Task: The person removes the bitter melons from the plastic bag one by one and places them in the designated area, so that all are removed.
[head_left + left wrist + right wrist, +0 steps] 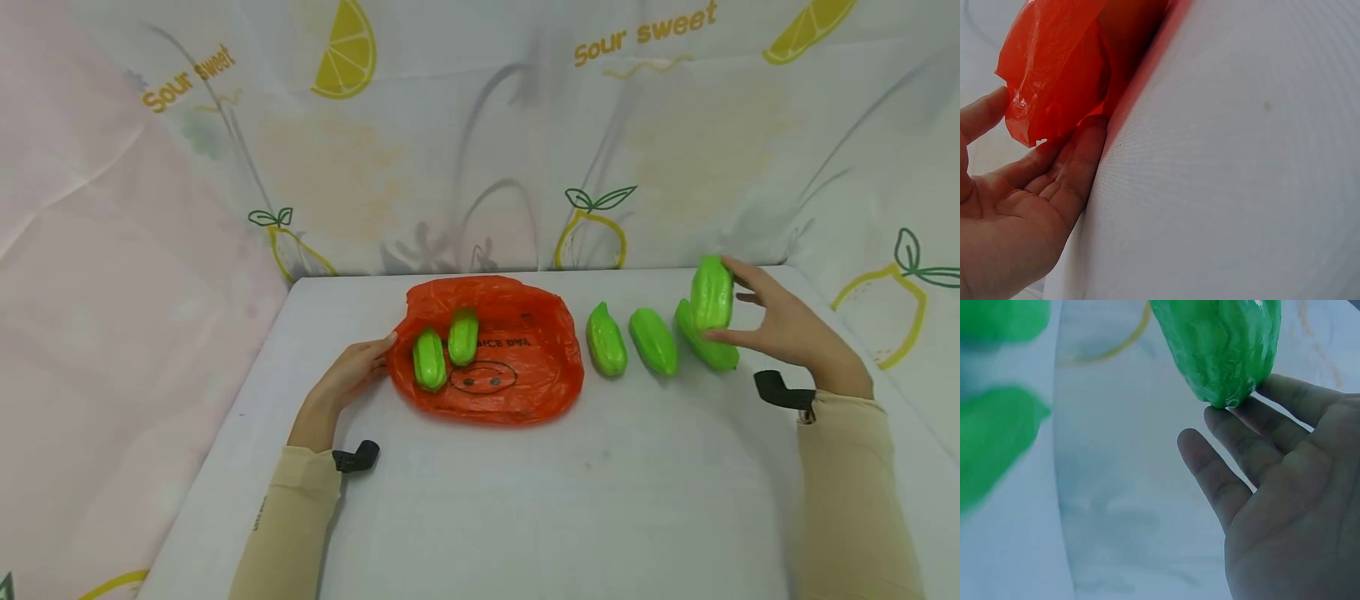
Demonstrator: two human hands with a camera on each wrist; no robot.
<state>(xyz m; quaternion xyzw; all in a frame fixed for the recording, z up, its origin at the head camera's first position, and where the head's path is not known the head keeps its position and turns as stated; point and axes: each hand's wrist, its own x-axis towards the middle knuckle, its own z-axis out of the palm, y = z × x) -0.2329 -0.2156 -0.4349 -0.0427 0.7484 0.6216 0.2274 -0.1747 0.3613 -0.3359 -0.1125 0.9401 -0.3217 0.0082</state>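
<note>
My right hand (780, 321) holds a glossy green ridged gourd (712, 296) upright between thumb and fingertips, raised over another green gourd (708, 342) on the table. In the right wrist view, the fingertips meet the lower end of the held gourd (1225, 350); the thumb is hidden there. At the left rim of a red plastic bag (540, 392), my left hand (352, 372) pinches the edge. The left wrist view has the thumb on one side of the bag (1054, 69) and the fingers beneath it. Two gourds, one nearer (430, 360) and one farther (463, 337), lie inside the open bag.
Between the bag and the right hand, two more green gourds, one by the bag (607, 342) and one beside it (654, 342), lie on the white table (562, 517). A printed cloth (450, 167) hangs behind the table's back edge.
</note>
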